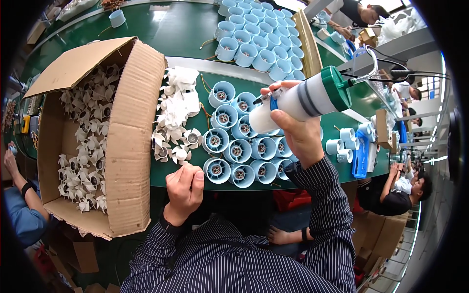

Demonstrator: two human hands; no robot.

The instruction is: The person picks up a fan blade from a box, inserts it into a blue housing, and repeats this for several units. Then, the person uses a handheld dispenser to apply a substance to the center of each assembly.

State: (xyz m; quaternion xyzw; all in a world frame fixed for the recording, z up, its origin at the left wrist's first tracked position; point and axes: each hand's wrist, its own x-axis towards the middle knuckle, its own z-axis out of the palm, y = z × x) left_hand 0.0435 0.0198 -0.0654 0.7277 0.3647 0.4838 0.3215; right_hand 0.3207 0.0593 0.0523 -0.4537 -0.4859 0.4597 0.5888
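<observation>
My right hand [304,137] is wrapped around a thick white dispensing cartridge [305,97] with a green cap and a hose at its upper end. The cartridge is tilted above several light-blue round fan housings [215,140], which stand with their open sides up and metal centres showing. My left hand [183,191] is closed at the table's front edge, just below some loose white fan blades [181,154]. Its curled fingers hide whatever may be in them. The cartridge's lower end is over the housings, and its tip cannot be made out.
A cardboard box [131,141] full of white fan blades stands at the left. More blue housings [264,59] fill the far table. At the right are a blue tray [360,155] and more housings [334,146]. A grey metal beam [391,49] carries cables. Other people sit nearby.
</observation>
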